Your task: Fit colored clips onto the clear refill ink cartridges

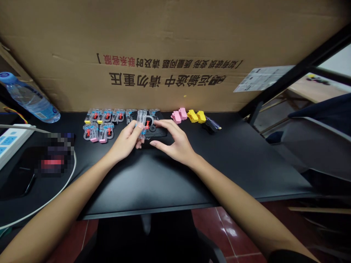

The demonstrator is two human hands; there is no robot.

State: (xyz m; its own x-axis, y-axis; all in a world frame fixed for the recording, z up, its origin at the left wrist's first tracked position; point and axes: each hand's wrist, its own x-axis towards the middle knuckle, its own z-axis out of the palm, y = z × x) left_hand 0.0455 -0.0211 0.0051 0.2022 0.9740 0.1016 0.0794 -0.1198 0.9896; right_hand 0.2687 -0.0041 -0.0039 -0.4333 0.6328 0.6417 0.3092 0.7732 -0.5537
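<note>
My left hand (127, 140) is closed around a clear plastic assembly (142, 117) that has a curved clear loop, a red part and blue bits inside. My right hand (177, 143) is beside it, thumb and fingers spread apart around the right side of a black block (159, 132) with a round knob. Whether the right fingertips touch the block is hard to tell. Similar clear assemblies (118, 116) stand in a row behind and to the left, some with yellow ends. Nearer me, two more clear assemblies (106, 132) have pink ends.
Pink plastic parts (177, 115) and yellow plastic parts (196, 116) lie right of my hands, beside a dark object (211, 126). A water bottle (33, 98), a power strip (13, 140), a phone (18, 171) and a white cable (71, 171) are at left. Cardboard (175, 40) stands behind the black table (153, 182).
</note>
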